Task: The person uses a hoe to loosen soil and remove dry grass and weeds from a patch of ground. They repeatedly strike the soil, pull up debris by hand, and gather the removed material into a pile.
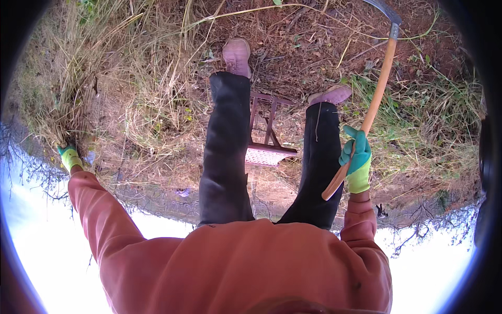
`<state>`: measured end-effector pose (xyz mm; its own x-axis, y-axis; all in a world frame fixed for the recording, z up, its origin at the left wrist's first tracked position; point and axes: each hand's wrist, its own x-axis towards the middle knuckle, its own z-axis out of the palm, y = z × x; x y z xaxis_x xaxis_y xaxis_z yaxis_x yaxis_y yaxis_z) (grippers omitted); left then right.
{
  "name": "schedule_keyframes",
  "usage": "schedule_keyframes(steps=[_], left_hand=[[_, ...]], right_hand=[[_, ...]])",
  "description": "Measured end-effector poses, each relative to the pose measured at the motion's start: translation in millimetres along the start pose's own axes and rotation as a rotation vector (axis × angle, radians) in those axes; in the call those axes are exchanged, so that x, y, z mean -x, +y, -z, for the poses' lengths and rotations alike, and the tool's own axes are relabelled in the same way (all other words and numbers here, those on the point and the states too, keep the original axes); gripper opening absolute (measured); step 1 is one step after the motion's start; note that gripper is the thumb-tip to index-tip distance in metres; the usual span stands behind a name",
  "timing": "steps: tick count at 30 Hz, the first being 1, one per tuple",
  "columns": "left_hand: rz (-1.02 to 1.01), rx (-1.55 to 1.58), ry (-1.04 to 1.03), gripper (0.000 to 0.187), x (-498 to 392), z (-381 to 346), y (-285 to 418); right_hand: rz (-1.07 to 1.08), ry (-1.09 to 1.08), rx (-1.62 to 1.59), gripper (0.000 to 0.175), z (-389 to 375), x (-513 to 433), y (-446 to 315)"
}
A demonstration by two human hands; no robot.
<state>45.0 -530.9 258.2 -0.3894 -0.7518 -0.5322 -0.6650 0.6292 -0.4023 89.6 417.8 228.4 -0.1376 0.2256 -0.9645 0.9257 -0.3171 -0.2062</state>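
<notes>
My right hand (pixel 357 157), in a green and yellow work glove, is closed around the lower part of the wooden handle of a sickle (pixel 379 88). The handle's butt sticks out below the fist, in front of my trouser leg. The curved metal blade (pixel 386 10) is at the top right, partly cut off by the picture's edge. My left hand (pixel 71 157), gloved alike, is stretched out far to the left at one end of a clump of long dry grass (pixel 74 90). Its fingers are partly hidden, so its grip on the stalks is unclear.
A small metal-framed stool (pixel 270 151) with a patterned seat stands between and behind my legs. My shoes (pixel 237 57) are on reddish soil strewn with dry stalks. Green grass (pixel 408 106) grows at the right. Long loose stems cross the ground ahead. Bare branches show near the horizon.
</notes>
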Motion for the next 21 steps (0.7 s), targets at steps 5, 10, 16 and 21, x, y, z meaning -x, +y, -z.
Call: schedule_keyframes(steps=[5,10,16,21], left_hand=[[-0.379,0.254,-0.067,0.075,-29.5,-32.8,104.2],[-0.751,0.054,0.029,0.07,57.6,-40.4,273.0],[-0.904,0.091,0.697,0.049,235.6,6.1,443.6],[-1.154,0.106,0.536,0.075,280.6,13.9,577.9]], right_hand=[[-0.142,-0.038,-0.025,0.051,-24.9,-13.4,13.2],[-0.158,-0.086,-0.096,0.052,-28.0,-20.0,21.0],[-0.142,-0.133,-0.111,0.054,-21.7,-38.2,35.8],[-0.094,-0.211,-0.173,0.054,-11.6,-59.3,49.2]])
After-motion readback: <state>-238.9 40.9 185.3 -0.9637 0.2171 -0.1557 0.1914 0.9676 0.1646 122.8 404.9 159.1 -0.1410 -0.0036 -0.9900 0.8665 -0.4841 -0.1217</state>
